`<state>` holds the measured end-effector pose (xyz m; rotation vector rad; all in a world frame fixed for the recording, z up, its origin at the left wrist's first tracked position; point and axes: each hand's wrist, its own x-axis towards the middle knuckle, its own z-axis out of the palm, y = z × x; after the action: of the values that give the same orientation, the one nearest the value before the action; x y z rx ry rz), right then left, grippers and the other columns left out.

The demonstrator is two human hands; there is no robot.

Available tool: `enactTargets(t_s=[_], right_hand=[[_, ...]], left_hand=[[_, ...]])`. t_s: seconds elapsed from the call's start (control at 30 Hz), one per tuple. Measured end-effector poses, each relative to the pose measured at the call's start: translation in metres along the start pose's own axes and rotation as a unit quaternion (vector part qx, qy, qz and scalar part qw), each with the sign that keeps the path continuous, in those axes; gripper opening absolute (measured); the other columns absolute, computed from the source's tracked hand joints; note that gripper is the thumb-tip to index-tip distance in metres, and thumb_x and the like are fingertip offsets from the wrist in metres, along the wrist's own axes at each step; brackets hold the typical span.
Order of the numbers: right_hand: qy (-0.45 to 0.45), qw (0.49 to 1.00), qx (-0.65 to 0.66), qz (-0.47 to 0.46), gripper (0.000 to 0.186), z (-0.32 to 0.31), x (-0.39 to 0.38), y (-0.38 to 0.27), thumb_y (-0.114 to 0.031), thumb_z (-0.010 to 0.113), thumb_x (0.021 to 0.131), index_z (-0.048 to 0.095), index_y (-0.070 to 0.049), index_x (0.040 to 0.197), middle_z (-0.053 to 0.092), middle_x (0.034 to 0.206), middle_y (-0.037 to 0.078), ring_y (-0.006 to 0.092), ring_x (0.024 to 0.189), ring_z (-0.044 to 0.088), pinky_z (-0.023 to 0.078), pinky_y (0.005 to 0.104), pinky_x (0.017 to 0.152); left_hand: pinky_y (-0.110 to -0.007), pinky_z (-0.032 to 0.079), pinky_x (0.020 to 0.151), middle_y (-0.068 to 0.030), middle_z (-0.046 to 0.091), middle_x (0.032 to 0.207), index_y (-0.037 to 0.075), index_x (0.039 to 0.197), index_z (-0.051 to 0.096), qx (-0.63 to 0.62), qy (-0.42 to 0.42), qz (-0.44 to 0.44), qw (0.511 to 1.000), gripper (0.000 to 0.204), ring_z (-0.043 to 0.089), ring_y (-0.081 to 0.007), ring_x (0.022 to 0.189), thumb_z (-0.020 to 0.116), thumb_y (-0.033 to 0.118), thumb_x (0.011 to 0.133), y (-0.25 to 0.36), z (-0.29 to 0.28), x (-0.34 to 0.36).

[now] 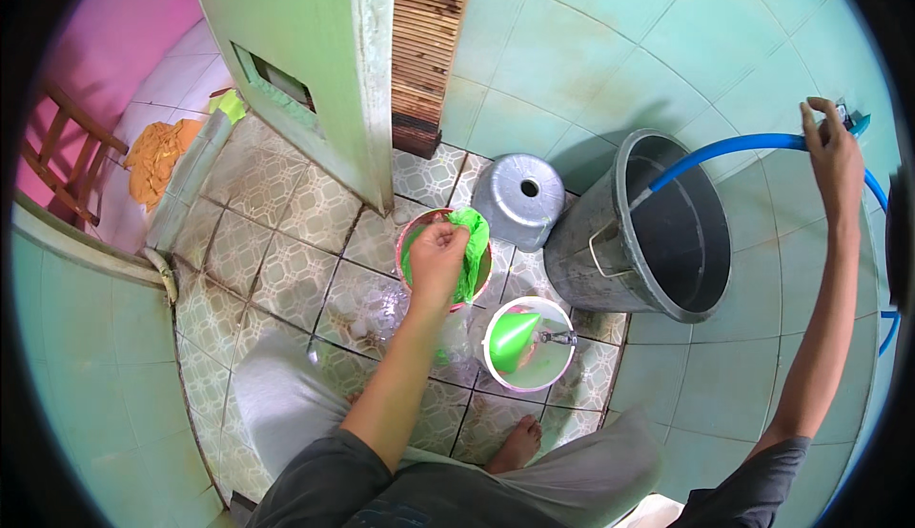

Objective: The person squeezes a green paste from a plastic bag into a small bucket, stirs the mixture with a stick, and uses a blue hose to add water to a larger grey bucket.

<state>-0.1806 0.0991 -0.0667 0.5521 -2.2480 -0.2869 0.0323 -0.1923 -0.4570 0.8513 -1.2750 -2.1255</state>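
My left hand [437,253] is closed on a crumpled bright green sheet [469,271], cloth or plastic, I cannot tell which. It hangs over the red-pink bucket [404,263] on the floor. Up at the right wall, my right hand [832,152] has its fingers bent beside the tap [861,126]; whatever they grip is hidden. A blue hose [739,147] runs past that hand, its end inside the big dark grey bin [586,266]. In front of the bin stands a white bucket [527,387] with a smooth green object [513,340] in it.
An upturned grey basin [515,209] touches the bin. Clear crumpled plastic [386,304] lies on the tiles beside the pink bucket. A pale green door [315,42] stands ajar; past the sill are an orange cloth [162,158] and a wooden chair [71,152]. My bare foot [518,444] is near the white bucket.
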Motion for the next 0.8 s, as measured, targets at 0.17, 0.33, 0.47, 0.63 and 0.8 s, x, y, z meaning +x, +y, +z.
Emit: enactTargets(t_s=[0.17, 0.33, 0.47, 0.63, 0.8], right_hand=[[0.055, 0.996, 0.064, 0.018, 0.033, -0.011, 0.012, 0.002, -0.039, 0.057, 0.096, 0.064, -0.011, 0.112, 0.044, 0.057, 0.004, 0.0121, 0.055, 0.041, 0.036, 0.0297, 0.053], [0.068, 0.988, 0.133, 0.039, 0.037, -0.021, 0.003, -0.027, -0.040, 0.057, 0.096, 0.065, -0.008, 0.113, 0.043, 0.057, 0.002, 0.0104, 0.055, 0.040, 0.031, 0.0268, 0.052], [0.053, 0.982, 0.171, 0.065, 0.038, -0.031, -0.007, -0.042, -0.039, 0.057, 0.096, 0.066, -0.007, 0.113, 0.045, 0.056, 0.001, 0.0095, 0.054, 0.042, 0.032, 0.0265, 0.052], [0.058, 0.979, 0.178, 0.075, 0.036, -0.037, -0.016, -0.047, -0.037, 0.057, 0.097, 0.066, -0.006, 0.112, 0.046, 0.056, 0.001, 0.0090, 0.054, 0.043, 0.032, 0.0259, 0.051], [0.077, 0.983, 0.157, 0.052, 0.033, -0.039, -0.022, -0.046, -0.035, 0.058, 0.096, 0.066, -0.007, 0.111, 0.046, 0.055, 0.001, 0.0087, 0.054, 0.043, 0.032, 0.0247, 0.051]], left_hand=[[-0.021, 0.044, 0.058, 0.0001, 0.063, 0.076, -0.001, 0.086, 0.064, 0.041, 0.015, 0.025, 0.999, 0.012, 0.057, -0.0056, 0.066, 0.070, 0.010, 0.084, -0.006, 0.005, -0.001], [-0.021, 0.045, 0.058, 0.0001, 0.062, 0.073, -0.001, 0.083, 0.063, 0.026, -0.011, 0.067, 0.997, 0.008, 0.056, -0.0047, 0.064, 0.068, 0.006, 0.085, -0.005, 0.016, -0.004], [-0.021, 0.044, 0.057, 0.0006, 0.062, 0.072, -0.001, 0.083, 0.063, 0.027, -0.033, 0.063, 0.997, 0.007, 0.055, -0.0044, 0.063, 0.067, 0.005, 0.085, -0.013, 0.018, -0.005], [-0.020, 0.042, 0.054, 0.0021, 0.060, 0.070, -0.001, 0.082, 0.062, 0.015, -0.040, 0.073, 0.996, 0.008, 0.053, -0.0038, 0.059, 0.067, 0.005, 0.085, -0.016, 0.032, -0.008], [-0.022, 0.045, 0.056, -0.0001, 0.063, 0.071, -0.001, 0.084, 0.064, 0.032, -0.080, 0.057, 0.995, 0.010, 0.056, -0.0049, 0.061, 0.068, 0.007, 0.084, -0.041, 0.049, -0.007]])
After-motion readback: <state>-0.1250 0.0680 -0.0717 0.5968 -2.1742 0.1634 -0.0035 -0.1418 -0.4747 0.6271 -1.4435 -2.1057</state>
